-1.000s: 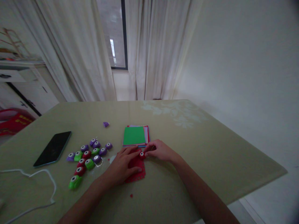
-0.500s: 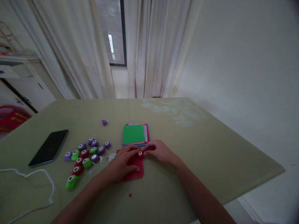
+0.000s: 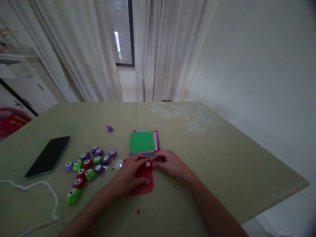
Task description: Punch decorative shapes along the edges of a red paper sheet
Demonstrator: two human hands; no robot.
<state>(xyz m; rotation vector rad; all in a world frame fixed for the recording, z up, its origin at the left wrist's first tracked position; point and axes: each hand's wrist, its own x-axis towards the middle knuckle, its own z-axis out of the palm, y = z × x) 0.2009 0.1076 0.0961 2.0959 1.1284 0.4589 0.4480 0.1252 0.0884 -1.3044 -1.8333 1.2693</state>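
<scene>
A red paper sheet with punched edges lies flat on the table. My left hand rests on it, fingers spread, pressing it down. A small red craft punch sits at the sheet's far right edge, and my right hand grips it with the fingertips. Just beyond the hands lies a stack of coloured paper squares with a green sheet on top.
Several purple, red and green punches are clustered to the left, with a lone purple piece farther back. A black phone and a white cable lie at the left. The table edge runs at the right.
Both hands keep their hold on the sheet and the punch. Only the camera view has shifted slightly.
</scene>
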